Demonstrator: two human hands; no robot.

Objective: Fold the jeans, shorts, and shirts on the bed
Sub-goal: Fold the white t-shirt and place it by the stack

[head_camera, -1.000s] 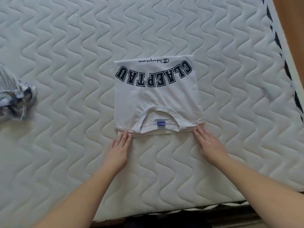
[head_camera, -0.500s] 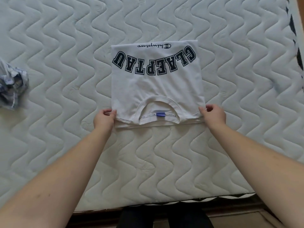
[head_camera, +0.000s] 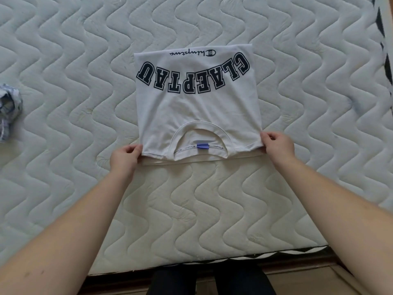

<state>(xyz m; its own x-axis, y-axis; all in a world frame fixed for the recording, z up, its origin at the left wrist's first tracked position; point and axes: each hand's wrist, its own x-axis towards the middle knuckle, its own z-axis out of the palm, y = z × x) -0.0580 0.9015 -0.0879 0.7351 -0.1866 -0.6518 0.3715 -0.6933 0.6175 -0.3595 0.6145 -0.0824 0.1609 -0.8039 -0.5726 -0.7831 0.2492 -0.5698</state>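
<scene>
A white T-shirt [head_camera: 197,111] with dark block letters lies folded into a rectangle on the quilted mattress [head_camera: 63,60], collar toward me. My left hand [head_camera: 124,158] pinches its near left corner with curled fingers. My right hand [head_camera: 277,146] pinches the near right corner the same way. A lower layer of the shirt shows as a thin strip below the collar edge.
A crumpled blue-and-white garment [head_camera: 9,107] lies at the mattress's far left edge. The mattress's front edge [head_camera: 212,260] runs just before my legs, and its right border [head_camera: 385,50] has dark trim.
Both hands went from lying flat at the shirt's near edge to curling round its two near corners. The view has shifted slightly.
</scene>
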